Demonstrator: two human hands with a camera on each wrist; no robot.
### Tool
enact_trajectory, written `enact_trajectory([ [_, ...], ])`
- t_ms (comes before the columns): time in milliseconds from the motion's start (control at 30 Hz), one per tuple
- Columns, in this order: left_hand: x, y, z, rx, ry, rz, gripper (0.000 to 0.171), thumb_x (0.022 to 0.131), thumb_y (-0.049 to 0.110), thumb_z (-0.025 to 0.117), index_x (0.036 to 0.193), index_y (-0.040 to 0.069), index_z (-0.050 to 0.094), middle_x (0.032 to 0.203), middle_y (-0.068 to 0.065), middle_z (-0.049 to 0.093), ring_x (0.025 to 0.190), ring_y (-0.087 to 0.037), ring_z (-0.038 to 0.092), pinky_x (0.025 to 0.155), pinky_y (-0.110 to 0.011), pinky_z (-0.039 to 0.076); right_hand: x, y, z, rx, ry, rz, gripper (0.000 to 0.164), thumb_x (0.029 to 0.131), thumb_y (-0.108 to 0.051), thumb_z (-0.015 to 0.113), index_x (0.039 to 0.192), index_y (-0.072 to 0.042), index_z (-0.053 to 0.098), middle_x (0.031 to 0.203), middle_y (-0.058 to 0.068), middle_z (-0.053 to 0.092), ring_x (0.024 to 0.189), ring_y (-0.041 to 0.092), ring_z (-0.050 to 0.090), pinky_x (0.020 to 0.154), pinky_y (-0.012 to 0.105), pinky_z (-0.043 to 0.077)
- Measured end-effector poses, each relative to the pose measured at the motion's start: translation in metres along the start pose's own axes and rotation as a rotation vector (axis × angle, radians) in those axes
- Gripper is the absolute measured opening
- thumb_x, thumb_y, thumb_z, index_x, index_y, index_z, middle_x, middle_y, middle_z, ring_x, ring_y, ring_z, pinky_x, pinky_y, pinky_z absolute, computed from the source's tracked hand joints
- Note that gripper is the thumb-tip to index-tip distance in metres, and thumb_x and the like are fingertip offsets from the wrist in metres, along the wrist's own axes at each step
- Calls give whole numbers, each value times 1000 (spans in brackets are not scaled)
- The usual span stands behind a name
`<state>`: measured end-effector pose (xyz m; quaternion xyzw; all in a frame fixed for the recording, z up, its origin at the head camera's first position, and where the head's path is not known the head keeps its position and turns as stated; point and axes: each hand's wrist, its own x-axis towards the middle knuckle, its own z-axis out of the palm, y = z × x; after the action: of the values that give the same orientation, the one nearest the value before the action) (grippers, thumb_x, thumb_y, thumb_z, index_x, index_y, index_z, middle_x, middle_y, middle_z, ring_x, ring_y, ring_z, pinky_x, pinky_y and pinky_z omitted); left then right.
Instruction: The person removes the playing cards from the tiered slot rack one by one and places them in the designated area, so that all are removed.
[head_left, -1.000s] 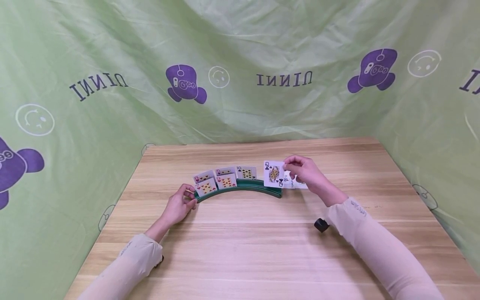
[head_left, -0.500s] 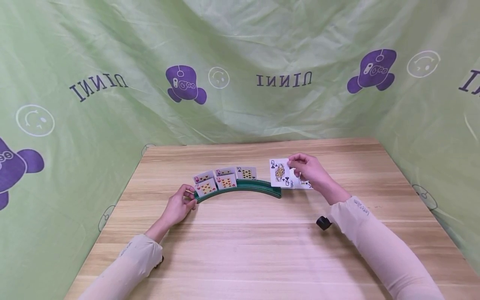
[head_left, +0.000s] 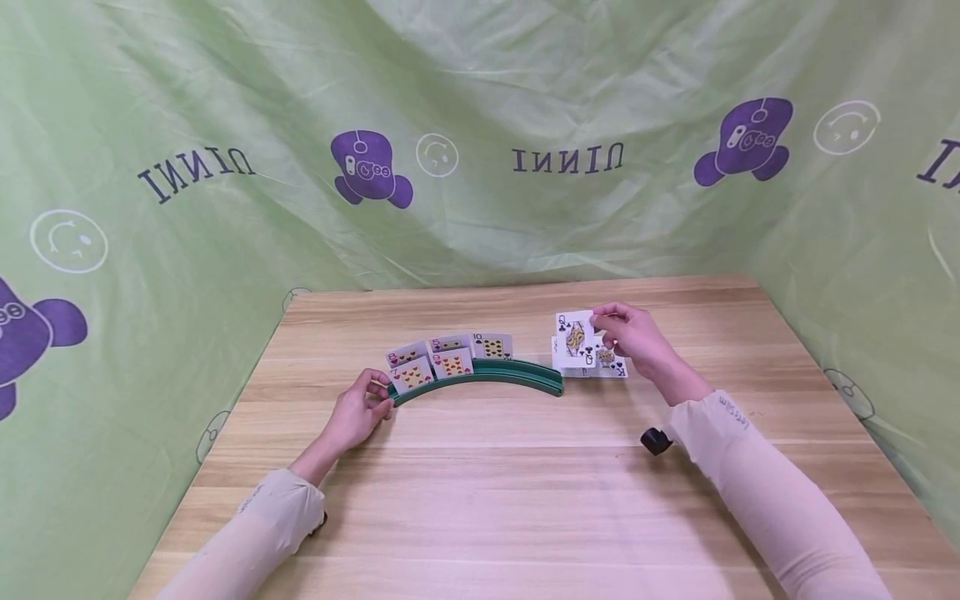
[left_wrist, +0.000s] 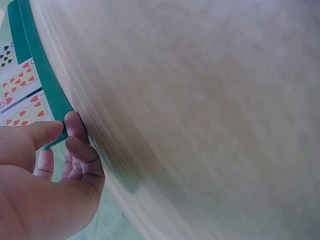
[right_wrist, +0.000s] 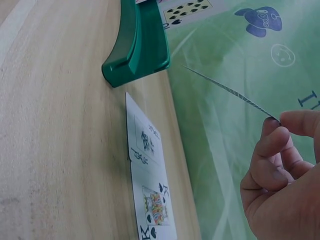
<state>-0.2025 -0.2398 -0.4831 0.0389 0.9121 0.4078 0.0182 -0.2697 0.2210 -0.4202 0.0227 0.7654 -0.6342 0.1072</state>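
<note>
My left hand (head_left: 360,411) grips the left end of a curved green card holder (head_left: 517,372); in the left wrist view thumb and fingers pinch its tip. In the holder's front row stand a seven of hearts (head_left: 412,377) and a nine of hearts (head_left: 453,363). Behind them are an eight (head_left: 406,356), a five (head_left: 450,341) and a ten of spades (head_left: 493,346). My right hand (head_left: 637,337) pinches a queen of clubs (head_left: 574,339) by its edge, raised right of the holder. In the right wrist view the queen (right_wrist: 230,91) appears edge-on.
Beyond the holder's right end, a king of spades (right_wrist: 155,207) and a joker (right_wrist: 145,132) lie face up on the wooden table (head_left: 465,483). A green printed cloth (head_left: 480,217) surrounds the table. Black camera mounts sit under both wrists, one (head_left: 656,441) at the right sleeve.
My right hand has moved the queen of clubs rightward and slightly up, away from the holder's right end, uncovering more of the king. My left hand stays at the holder's left end.
</note>
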Motion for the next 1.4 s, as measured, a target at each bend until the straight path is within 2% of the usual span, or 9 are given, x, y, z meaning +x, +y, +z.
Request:
enact_trajectory([
  [300, 1, 0, -1, -9, 1, -4, 32, 90, -4, 64, 117, 5, 50, 102, -19, 63, 74, -19, 70, 65, -23, 59, 0, 0, -11, -38, 20, 16, 35, 101, -21, 57, 130, -3, 50, 103, -4, 57, 69, 4, 51, 60, 16, 44],
  [533, 1, 0, -1, -18, -2, 2, 32, 90, -5, 64, 117, 3, 49, 102, -20, 62, 73, -19, 70, 65, -24, 59, 1, 1, -19, -25, 45, 20, 31, 100, -23, 58, 126, -6, 52, 103, -4, 58, 65, 2, 50, 58, 15, 43],
  [800, 0, 0, -1, -8, -3, -20, 32, 90, -3, 64, 117, 5, 49, 102, -19, 62, 74, -19, 70, 64, -22, 58, 2, 8, -31, -31, 76, 30, 25, 101, -25, 58, 121, -11, 55, 101, -7, 59, 65, 1, 50, 59, 16, 44],
  [1133, -1, 1, 0, -11, -8, -19, 32, 90, -4, 63, 118, 4, 49, 103, -20, 62, 75, -19, 70, 65, -22, 58, 1, 16, -46, -47, 85, 39, 30, 101, -27, 56, 125, -9, 53, 102, -6, 58, 66, 1, 51, 60, 17, 44],
  [1400, 0, 0, 0, -22, 0, -13, 32, 90, -5, 63, 117, 4, 50, 103, -20, 62, 75, -21, 70, 65, -22, 59, 1, 24, -57, -32, 101, 49, 20, 101, -27, 57, 116, -15, 55, 97, -10, 59, 67, 1, 51, 58, 16, 44],
])
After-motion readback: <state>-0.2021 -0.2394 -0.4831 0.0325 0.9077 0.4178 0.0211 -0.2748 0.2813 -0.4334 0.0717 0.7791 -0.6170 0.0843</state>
